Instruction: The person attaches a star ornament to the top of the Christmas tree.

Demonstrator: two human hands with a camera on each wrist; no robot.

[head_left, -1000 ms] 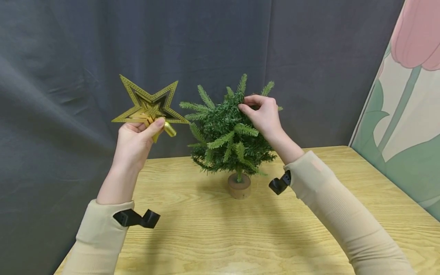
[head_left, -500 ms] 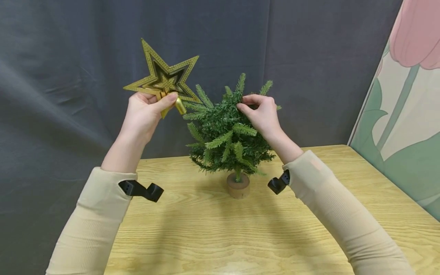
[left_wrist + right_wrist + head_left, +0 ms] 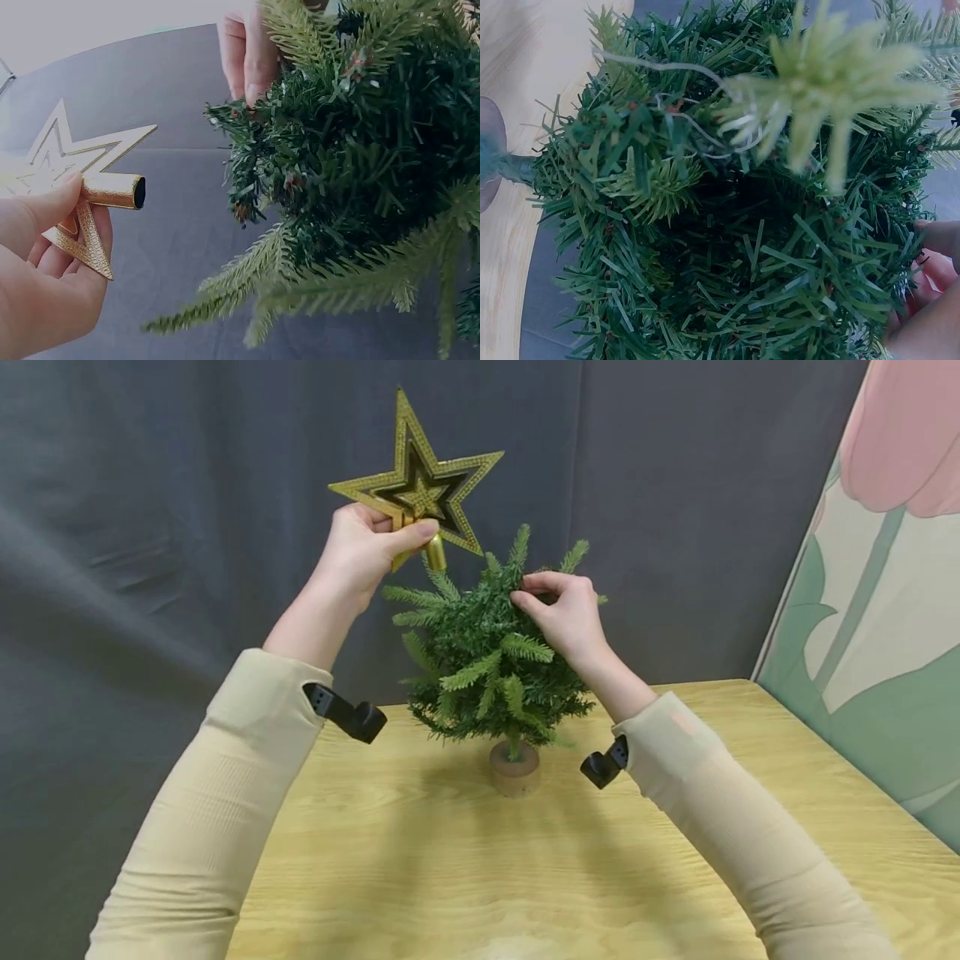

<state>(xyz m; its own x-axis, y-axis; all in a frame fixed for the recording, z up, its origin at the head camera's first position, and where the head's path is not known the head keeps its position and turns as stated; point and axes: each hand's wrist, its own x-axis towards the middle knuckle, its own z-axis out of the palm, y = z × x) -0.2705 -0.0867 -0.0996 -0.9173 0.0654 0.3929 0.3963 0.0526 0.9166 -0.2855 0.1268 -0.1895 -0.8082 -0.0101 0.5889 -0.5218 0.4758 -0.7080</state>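
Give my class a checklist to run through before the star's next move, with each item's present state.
1. Grip of left hand on the star: ok.
2. Grip of right hand on the tree: ok, near its top.
3. Wooden base standing on the table: ok.
4. Hollow end of gold tube facing the tree: ok.
5. Gold tube fitted on the tree: not ok, they are apart.
6. Tube wide enough: cannot tell.

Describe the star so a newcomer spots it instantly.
Start at the green tree on the wood-grain table. Up and left of it in the head view, the left hand pinches the star. It alone is gold and five-pointed.
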